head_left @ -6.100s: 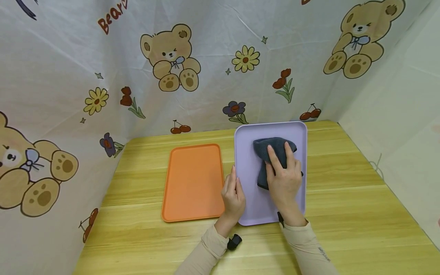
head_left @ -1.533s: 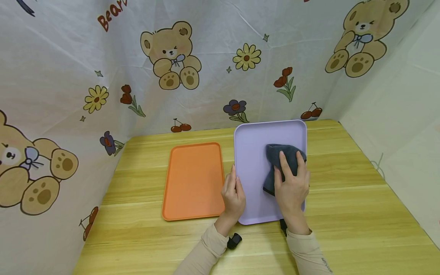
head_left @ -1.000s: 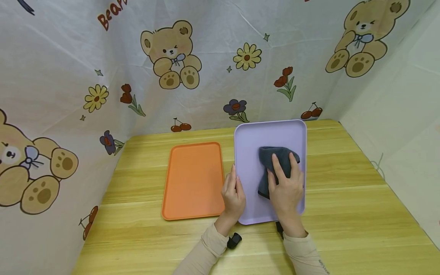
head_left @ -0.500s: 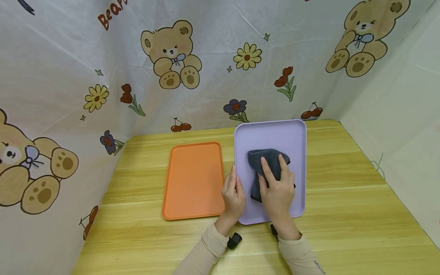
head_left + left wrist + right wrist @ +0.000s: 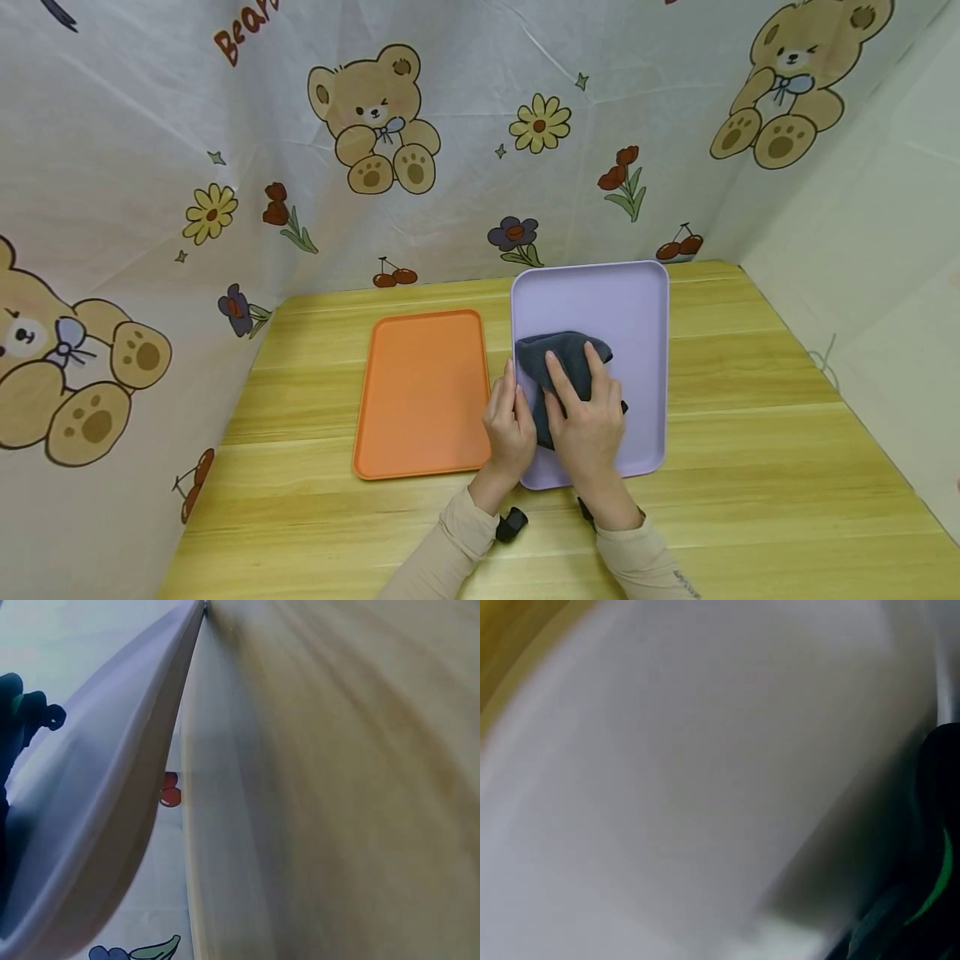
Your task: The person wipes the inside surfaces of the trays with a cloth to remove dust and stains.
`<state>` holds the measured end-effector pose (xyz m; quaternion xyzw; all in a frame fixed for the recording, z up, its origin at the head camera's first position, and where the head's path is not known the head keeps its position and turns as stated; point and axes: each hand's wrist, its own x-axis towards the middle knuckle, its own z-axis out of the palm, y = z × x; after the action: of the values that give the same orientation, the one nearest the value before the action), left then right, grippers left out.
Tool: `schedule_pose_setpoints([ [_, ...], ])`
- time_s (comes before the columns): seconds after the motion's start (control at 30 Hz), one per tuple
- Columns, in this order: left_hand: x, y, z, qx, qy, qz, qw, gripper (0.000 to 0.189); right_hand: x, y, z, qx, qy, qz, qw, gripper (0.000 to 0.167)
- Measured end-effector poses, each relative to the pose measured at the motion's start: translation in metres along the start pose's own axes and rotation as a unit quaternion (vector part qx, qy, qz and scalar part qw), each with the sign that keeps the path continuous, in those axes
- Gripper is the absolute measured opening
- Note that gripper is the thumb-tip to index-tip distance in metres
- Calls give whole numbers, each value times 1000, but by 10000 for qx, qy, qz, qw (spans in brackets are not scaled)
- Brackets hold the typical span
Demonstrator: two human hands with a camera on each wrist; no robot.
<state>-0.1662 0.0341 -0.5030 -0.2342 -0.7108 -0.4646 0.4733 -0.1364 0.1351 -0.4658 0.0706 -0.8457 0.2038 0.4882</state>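
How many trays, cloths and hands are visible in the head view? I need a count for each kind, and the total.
Trays: 2 (orange tray, purple tray)
Cloth: 1
Hands: 2 (left hand, right hand)
Total: 5

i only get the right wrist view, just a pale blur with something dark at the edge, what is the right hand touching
Observer: The right hand rests on a dark blue-grey cloth in the lilac tray.
Operator: ok and what's the other one doing
Observer: In the head view, the left hand holds that tray by its left rim.
Operator: anything further left
Observer: Yes, an orange tray with no cloth on it.
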Motion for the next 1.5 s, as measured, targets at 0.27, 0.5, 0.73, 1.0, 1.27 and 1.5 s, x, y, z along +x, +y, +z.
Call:
schedule_pose_setpoints([
  [0.27,1,0,0,-17,48,59,10000,53,-2,-2,1,18,-25,-54,10000,51],
  [0.5,2,2,-1,11,-58,-103,9999,49,-3,1,2,64,-9,-33,10000,50],
  [0.73,-1,2,-1,13,-98,-173,9998,38,-3,4,1,149,7,-26,9999,50],
  [1.0,0,1,-1,17,-35,-136,9999,36,-1,7,0,105,66,81,9999,51],
  [1.27,1,2,0,26,-16,-56,10000,35,0,15,-3,54,75,271,9996,51],
  [1.5,1,2,0,16,-19,-35,10000,35,1,22,-5,-33,153,454,9988,49],
])
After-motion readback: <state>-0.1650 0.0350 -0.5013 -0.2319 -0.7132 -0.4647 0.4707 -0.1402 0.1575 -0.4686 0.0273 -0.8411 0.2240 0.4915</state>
